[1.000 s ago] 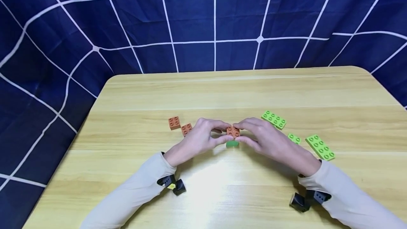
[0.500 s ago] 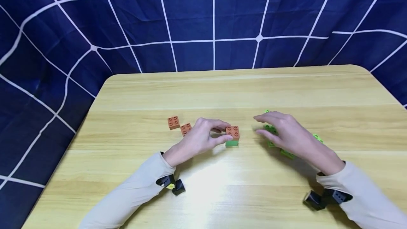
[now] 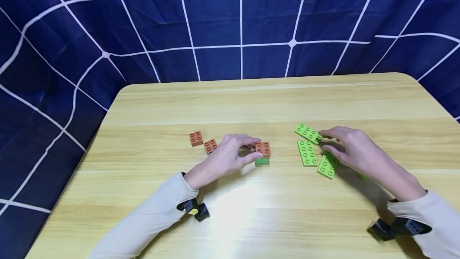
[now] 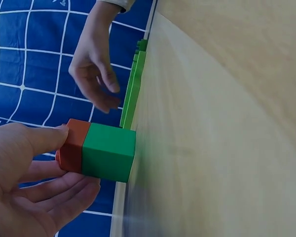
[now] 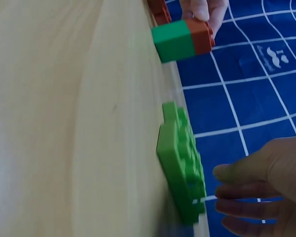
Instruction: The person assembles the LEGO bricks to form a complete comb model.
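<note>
Plainly, stacked orange brick [image 3: 263,148], between left-hand fingers [image 3: 247,138].

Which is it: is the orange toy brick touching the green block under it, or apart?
Touching. The left wrist view shows it: the orange studded brick sits flush on the green block, no gap along the seam.

A brick stack [image 3: 262,153] stands on the worktop [image 3: 273,101] between the left hand [image 3: 230,154] and a brick cluster [image 3: 307,153]. Two loose bricks [image 3: 196,138] lie left of that hand; the right hand [image 3: 355,149] is beside the cluster.
</note>
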`<move>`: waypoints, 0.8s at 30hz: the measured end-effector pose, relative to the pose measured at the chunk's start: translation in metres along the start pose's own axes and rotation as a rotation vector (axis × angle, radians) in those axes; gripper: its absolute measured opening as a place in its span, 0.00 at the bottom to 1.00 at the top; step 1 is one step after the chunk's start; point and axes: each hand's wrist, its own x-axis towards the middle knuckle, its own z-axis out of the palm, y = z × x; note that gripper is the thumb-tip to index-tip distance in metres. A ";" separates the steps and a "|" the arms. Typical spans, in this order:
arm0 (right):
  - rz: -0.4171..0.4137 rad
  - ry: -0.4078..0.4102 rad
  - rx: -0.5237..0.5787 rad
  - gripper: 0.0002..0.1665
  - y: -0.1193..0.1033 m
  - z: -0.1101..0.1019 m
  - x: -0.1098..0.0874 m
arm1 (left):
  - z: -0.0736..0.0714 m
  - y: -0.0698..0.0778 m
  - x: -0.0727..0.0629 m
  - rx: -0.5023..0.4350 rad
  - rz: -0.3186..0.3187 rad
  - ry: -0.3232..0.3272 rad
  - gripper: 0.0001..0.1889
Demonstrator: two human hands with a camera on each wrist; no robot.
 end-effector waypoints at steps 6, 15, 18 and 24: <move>-0.001 -0.020 -0.041 0.27 0.011 -0.006 -0.018 | 0.000 0.003 0.001 0.022 -0.019 -0.025 0.24; -0.083 -0.039 -0.031 0.34 0.015 -0.007 -0.035 | 0.000 0.001 0.001 0.002 -0.012 -0.027 0.23; -0.130 -0.058 -0.006 0.36 0.014 -0.006 -0.037 | -0.001 0.002 0.001 -0.014 -0.021 -0.038 0.23; -0.218 -0.078 0.012 0.36 0.013 -0.002 -0.037 | -0.001 0.001 0.002 -0.034 -0.029 -0.049 0.22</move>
